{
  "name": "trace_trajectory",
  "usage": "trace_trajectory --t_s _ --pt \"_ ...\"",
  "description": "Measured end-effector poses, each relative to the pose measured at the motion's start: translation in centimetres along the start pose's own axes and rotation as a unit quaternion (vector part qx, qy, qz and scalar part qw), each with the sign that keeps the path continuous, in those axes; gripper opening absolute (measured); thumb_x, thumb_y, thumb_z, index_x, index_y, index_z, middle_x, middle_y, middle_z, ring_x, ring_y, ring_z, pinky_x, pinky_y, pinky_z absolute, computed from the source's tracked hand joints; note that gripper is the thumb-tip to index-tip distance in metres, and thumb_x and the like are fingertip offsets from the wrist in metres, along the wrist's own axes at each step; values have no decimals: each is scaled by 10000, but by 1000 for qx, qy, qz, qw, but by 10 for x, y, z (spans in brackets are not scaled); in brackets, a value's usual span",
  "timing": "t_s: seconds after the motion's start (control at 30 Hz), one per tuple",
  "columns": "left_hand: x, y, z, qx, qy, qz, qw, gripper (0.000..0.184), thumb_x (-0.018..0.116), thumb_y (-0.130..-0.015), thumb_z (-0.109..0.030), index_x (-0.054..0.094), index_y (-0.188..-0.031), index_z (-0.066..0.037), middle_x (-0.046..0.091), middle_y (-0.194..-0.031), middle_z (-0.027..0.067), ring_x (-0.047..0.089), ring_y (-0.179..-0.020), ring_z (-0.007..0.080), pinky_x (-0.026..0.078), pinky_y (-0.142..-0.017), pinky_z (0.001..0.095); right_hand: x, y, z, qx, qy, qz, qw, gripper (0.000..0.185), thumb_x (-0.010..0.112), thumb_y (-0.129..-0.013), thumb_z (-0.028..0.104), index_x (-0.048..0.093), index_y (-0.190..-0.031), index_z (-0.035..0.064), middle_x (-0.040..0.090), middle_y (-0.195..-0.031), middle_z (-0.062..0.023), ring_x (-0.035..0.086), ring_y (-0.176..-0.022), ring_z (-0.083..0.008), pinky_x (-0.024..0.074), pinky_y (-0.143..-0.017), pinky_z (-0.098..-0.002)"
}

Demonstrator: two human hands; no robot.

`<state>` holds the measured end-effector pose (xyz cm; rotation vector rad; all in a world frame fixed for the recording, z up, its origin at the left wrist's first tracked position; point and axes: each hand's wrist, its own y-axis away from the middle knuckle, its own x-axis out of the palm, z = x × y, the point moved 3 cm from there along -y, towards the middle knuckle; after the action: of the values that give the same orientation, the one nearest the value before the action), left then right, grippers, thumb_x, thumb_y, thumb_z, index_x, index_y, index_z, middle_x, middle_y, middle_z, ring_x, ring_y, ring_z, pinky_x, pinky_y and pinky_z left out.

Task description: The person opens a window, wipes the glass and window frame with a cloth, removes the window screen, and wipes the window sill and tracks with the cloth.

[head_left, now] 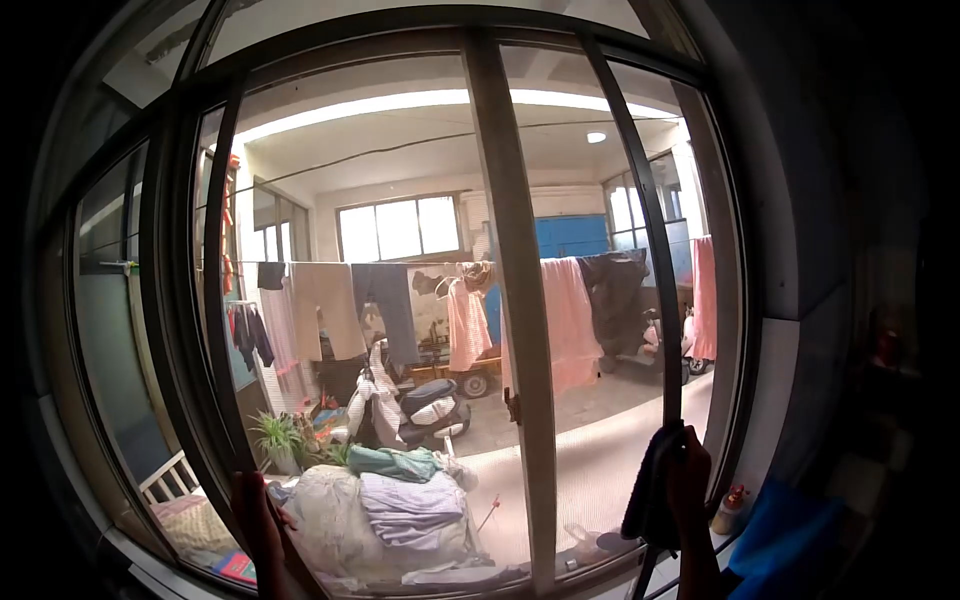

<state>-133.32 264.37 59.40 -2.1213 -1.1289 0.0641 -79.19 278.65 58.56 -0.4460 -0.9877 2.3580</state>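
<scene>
Right hand [692,478] gripping dark, seemingly fuzzy pad [652,492]; left hand [258,508] by frame [222,425], grip unclear; bottle [730,511] near right forearm [699,562].

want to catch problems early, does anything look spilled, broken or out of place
Nothing looks plainly spilled or broken. Beyond the window, the green cloth lies crumpled on the heaped bundle, which looks untidy, though it may simply be stored that way.
</scene>
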Motion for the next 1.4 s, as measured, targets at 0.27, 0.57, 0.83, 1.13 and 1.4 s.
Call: trace_trajectory --t_s 0.27,0.57,0.83,1.13,1.4 --pt "0 -34 45 -12 82 49 995 337 560 -993 -373 416 -847 -106 333 -532 -12 396 -343 118 405 -313 302 49 -12 -25 19 10 -9 1000 156 587 -910 172 570 -943 20 628 -746 -210 647 -724 -397 490 -623 -435" --pt "26 -35 32 -8 46 32 998 311 555 -999 -344 423 -826 -121 365 -534 -12 429 -369 113 429 -344 294 74 -28 -45 -51 17 -40 998 156 515 -948 150 558 -974 2 592 -702 -165 596 -637 -293 440 -577 -404" --pt "25 -49 42 14 89 38 995 289 554 -1004 -292 413 -829 -111 365 -514 -5 421 -355 114 417 -331 293 79 -36 -40 -40 54 -40 997 147 509 -965 145 528 -919 7 573 -725 -196 598 -692 -372 441 -616 -450" --pt "11 -40 31 -14 93 23 995 290 544 -1012 -312 418 -846 -110 341 -506 -7 396 -349 112 396 -325 291 68 -23 -34 -41 59 -75 995 229 497 -949 102 583 -1091 -56 639 -865 -226 642 -802 -360 501 -707 -405" --pt "12 -37 27 0 83 32 996 283 548 -1011 -309 424 -857 -106 342 -510 -12 397 -350 105 397 -328 281 61 -23 -39 -33 45 -54 997 194 506 -953 114 581 -1055 -33 610 -801 -185 604 -712 -287 469 -643 -385"
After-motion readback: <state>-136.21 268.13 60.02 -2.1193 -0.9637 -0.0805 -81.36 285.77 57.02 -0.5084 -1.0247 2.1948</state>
